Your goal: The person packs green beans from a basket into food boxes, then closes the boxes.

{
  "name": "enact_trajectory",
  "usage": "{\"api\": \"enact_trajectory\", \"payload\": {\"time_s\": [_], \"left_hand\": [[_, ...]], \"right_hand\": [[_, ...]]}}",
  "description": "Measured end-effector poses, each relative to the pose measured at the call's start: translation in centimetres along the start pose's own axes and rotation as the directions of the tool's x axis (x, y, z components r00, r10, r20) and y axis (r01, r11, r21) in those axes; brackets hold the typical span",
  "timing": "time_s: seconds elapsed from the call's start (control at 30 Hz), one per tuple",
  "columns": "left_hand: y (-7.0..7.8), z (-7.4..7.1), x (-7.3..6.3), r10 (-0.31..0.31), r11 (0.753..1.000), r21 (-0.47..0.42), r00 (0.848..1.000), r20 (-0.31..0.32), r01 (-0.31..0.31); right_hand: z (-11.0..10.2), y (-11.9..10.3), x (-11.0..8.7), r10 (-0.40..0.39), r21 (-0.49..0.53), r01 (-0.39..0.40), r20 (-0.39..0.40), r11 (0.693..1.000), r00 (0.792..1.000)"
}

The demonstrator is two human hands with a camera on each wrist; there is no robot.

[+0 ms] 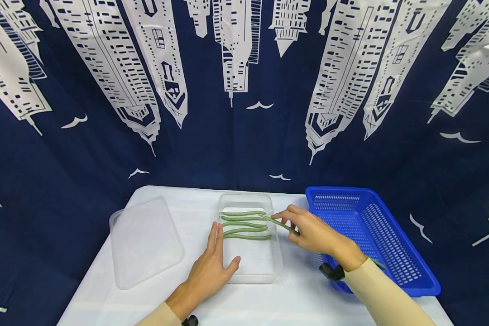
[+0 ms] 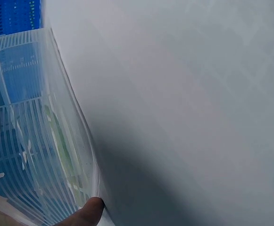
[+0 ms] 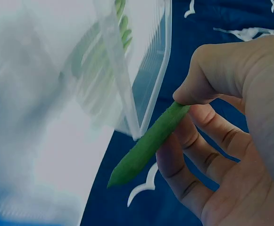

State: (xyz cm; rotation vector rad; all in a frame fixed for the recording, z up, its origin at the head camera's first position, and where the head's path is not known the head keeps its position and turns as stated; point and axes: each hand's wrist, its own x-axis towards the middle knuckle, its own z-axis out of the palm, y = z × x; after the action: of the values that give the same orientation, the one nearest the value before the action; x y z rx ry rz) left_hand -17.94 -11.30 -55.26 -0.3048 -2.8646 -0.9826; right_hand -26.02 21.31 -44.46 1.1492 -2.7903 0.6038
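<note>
A clear plastic container point(image 1: 250, 278) sits mid-table with several green beans point(image 1: 248, 237) lying side by side across its far half. My left hand point(image 1: 207, 270) is at its left wall, fingers straight; in the left wrist view a fingertip point(image 2: 93, 205) touches the container's edge. Between thumb and fingertips my right hand point(image 1: 311, 230) pinches another green bean point(image 3: 146, 148). That bean slants over the container's right rim, its far end close to the beans in the row.
To the right stands a blue perforated basket point(image 1: 401, 244), with a green bean point(image 1: 378, 263) partly hidden behind the right forearm. A translucent lid point(image 1: 146, 244) lies flat on the left of the white table point(image 1: 93, 290). Behind hangs a dark blue printed cloth point(image 1: 236, 149).
</note>
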Motion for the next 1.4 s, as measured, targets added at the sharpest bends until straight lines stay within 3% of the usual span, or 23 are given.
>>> {"api": "enact_trajectory", "payload": {"time_s": [0.2, 0.4, 0.87, 1.13, 1.4], "left_hand": [[0.1, -0.3, 0.2, 0.009, 1.000, 0.007, 1.000, -0.003, -0.009], [-0.1, -0.2, 0.4, 0.013, 1.000, 0.015, 1.000, -0.008, -0.013], [-0.2, -0.2, 0.4, -0.010, 1.000, 0.008, 1.000, 0.017, 0.009], [-0.2, -0.2, 0.2, -0.006, 1.000, -0.018, 0.999, 0.037, 0.006], [-0.2, -0.1, 0.1, -0.002, 1.000, -0.008, 0.999, 0.039, 0.002]], "right_hand": [[0.7, -0.9, 2.2, -0.063, 0.000, 0.063, 0.061, 0.998, 0.996], [1.6, -2.0, 4.2, -0.077, 0.029, 0.073, 0.149, 0.997, 0.986], [4.3, -4.1, 9.1, -0.152, 0.093, 0.128, 0.328, 0.987, 0.932], [6.4, -4.2, 10.0, -0.148, 0.068, 0.132, 0.406, 0.989, 0.902], [7.2, -3.8, 10.6, -0.127, 0.032, 0.126, 0.442, 0.992, 0.888]]}}
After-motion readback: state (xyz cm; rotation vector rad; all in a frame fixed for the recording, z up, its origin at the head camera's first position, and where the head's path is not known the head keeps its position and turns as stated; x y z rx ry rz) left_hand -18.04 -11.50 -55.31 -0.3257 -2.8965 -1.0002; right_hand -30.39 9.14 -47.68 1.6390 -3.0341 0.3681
